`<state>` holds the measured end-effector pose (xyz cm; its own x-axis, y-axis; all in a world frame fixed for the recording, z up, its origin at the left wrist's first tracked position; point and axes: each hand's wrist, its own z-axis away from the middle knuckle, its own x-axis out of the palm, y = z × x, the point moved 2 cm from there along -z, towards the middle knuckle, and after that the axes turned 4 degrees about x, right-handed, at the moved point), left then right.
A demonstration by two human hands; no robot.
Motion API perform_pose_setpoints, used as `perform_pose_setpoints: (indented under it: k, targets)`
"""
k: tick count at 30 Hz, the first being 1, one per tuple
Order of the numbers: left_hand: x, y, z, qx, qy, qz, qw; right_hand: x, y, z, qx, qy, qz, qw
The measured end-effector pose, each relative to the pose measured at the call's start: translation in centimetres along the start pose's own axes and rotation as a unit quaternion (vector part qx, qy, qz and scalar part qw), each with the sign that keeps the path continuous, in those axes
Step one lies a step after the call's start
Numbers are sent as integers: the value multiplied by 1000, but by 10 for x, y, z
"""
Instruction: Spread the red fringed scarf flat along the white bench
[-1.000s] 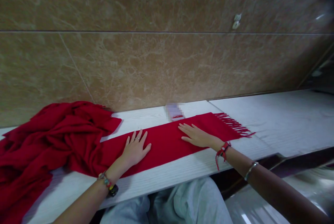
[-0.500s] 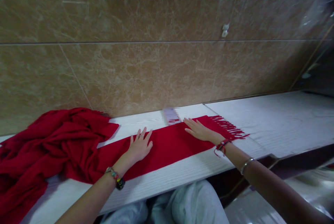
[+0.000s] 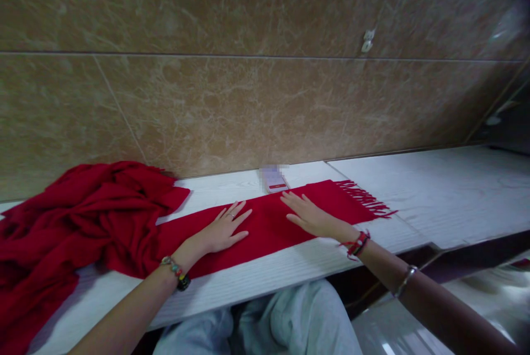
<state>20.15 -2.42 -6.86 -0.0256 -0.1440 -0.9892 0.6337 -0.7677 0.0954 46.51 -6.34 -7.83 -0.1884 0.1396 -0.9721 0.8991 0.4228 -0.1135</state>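
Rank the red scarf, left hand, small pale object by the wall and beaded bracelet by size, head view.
1. Red scarf
2. Left hand
3. Small pale object and beaded bracelet look about alike. The object lies farther off, so they are unranked.

Brown marble wall (image 3: 256,106) with thin seams rises behind a white table (image 3: 434,189); glossy floor (image 3: 467,305) lower right

Dim and warm, pale glare on the wall (image 3: 256,95) above the left hand (image 3: 223,229). Blurred, bowed, darkening far right of the right hand (image 3: 308,216).
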Motion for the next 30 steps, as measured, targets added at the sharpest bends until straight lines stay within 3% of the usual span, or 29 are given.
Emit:
perform_pose_setpoints:
  k: [2,4,11,16,20,26,30]
  targets:
    - [1,-1,5,42,-17,2,999,5,-37,-2,-59,-37,-23,997]
    - [2,-5,13,49,-19,1,999,9,-55,-1,-75,-64,-34,995]
    - [0,-22,32,17,2,24,1000,1,-65,-1,-58,-83,-61,993]
    - [5,-42,28,-21,7,12,1000,3,-91,-8,-111,-97,-73,986]
    - [7,-47,31,5,27,6,1000,6,-98,-10,-120,-119,-75,983]
    - [-10,-33,47,91,73,15,993,1,-112,-28,-145,-94,-73,982]
    - [-17,-44,76,60,46,21,997,12,-113,-36,-160,-99,-69,980]
